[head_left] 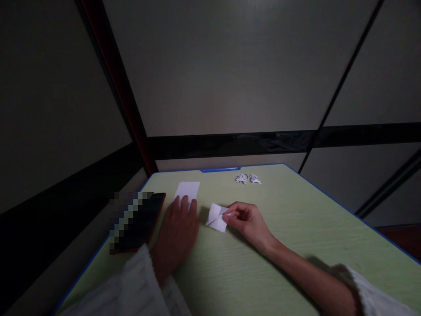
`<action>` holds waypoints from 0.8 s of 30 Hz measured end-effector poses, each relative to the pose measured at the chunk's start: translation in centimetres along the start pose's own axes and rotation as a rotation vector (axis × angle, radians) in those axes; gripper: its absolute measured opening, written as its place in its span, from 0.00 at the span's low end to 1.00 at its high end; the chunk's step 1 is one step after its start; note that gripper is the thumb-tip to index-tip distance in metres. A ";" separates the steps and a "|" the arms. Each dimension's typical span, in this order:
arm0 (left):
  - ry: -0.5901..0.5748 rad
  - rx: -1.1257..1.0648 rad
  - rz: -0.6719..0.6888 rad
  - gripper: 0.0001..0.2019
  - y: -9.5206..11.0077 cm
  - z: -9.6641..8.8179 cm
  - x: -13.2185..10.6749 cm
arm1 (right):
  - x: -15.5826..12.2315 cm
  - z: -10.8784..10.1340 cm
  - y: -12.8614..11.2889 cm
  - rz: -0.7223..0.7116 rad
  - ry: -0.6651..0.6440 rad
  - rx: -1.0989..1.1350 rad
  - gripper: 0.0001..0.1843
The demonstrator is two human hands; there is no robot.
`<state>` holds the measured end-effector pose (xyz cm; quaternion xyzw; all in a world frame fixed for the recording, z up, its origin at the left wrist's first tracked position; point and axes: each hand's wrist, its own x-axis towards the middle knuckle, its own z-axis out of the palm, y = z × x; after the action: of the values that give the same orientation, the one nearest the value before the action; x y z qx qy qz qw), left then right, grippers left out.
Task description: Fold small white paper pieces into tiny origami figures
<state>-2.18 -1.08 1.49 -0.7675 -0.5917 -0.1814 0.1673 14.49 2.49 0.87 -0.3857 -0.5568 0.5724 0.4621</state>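
The room around me is dim, and the walls fall off into near-black toward the left edge, while the green tabletop [263, 263] catches the most light. My right hand [248, 221] and forearm throw a soft shadow onto it. Straight lines splay outward at the corners from the wide lens, and a pixelated patch covers part of the phone [140, 226] at the tabletop's left edge.

phone [154, 210]: dark, red-edged, by the table's left edge;
paper figures [247, 178]: two, side by side, far end;
table [263, 272]: pale green, blue rim

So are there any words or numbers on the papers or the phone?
No words or numbers can be read anywhere.
The folded paper in the right hand is blank.
The flat sheet under the left hand is blank.
The phone has a dark screen, partly blurred.
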 end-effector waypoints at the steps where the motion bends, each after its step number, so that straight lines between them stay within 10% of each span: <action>1: 0.004 0.143 -0.031 0.15 -0.6 -0.2 0.0 | 0.0 0.0 0.0 0.000 0.002 -0.004 0.08; 5: -0.076 0.432 -0.191 0.14 -2.8 -0.5 0.4 | 0.1 -0.1 -0.1 -0.013 -0.006 -0.015 0.08; 12: -0.152 0.292 -0.256 0.14 -4.3 -0.4 1.0 | 0.1 0.0 -0.1 -0.019 -0.013 -0.020 0.06; 16: 0.020 -0.308 -0.177 0.11 -1.9 -0.5 1.3 | 0.1 0.0 -0.2 -0.001 -0.022 -0.028 0.06; 24: -0.370 -1.358 -0.407 0.07 2.4 0.9 1.2 | -0.1 0.1 0.4 0.027 -0.116 0.047 0.10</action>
<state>0.54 -0.18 1.16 -0.5949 -0.4984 -0.4030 -0.4851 14.43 2.39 0.49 -0.3484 -0.5639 0.6128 0.4302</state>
